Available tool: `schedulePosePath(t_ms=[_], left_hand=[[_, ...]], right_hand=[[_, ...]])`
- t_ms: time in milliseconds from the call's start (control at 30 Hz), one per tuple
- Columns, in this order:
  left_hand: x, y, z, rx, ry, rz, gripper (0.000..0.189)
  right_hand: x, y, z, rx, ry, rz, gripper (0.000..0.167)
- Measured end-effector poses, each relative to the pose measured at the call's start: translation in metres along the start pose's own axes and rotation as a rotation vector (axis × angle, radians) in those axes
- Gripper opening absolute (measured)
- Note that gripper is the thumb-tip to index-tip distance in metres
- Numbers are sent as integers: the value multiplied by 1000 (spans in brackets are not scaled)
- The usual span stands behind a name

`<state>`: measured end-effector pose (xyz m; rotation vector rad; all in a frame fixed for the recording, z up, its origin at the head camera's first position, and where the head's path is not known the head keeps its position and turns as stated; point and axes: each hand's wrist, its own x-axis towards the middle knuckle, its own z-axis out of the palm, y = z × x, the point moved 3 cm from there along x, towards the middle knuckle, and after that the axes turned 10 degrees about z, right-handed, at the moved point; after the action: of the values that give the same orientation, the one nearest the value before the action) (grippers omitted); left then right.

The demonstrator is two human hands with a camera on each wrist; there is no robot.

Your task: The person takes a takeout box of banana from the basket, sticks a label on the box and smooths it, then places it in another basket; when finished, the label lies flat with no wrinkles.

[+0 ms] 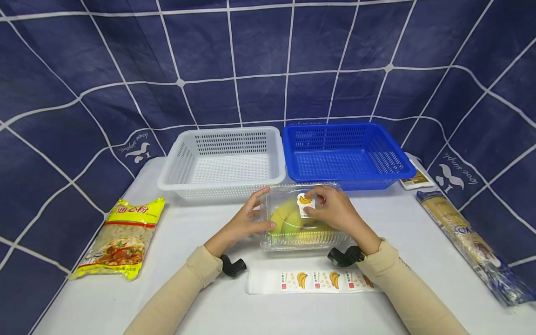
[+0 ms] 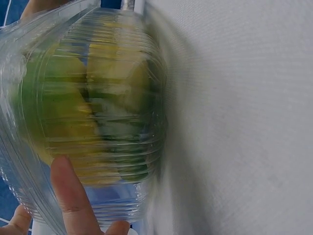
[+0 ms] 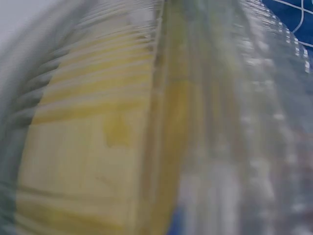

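A clear plastic clamshell box [image 1: 284, 194] with bananas [image 1: 290, 222] inside sits mid-table in the head view. My left hand [image 1: 239, 224] holds the box at its left end, thumb toward the front and fingers toward the back. Over the lid, my right hand [image 1: 337, 209] has thumb and index finger at the edges of a white banana sticker [image 1: 305, 201]. Whether the whole sticker touches the lid I cannot tell. In the left wrist view, a fingertip [image 2: 63, 176] lies against the ribbed wall. The right wrist view is blurred, showing yellow bananas [image 3: 93, 142] through plastic.
A strip of banana stickers [image 1: 268, 281] lies in front of the box. Behind stand a white basket [image 1: 222, 186] and a blue basket [image 1: 347, 177]. A yellow food bag [image 1: 121, 239] lies left; a long noodle pack [image 1: 469, 242] and a flat packet [image 1: 418, 179] lie right.
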<state>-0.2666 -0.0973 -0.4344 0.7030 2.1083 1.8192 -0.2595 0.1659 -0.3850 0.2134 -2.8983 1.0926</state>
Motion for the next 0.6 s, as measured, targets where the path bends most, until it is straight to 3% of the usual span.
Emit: schedulePosePath(t_ms=[300, 600], left_hand=[[1, 1, 0, -14, -1, -16, 100], [0, 3, 1, -27, -2, -24, 95]], right_hand=[[1, 1, -4, 16, -86, -21, 57], [0, 5, -13, 236, -218, -91, 58]])
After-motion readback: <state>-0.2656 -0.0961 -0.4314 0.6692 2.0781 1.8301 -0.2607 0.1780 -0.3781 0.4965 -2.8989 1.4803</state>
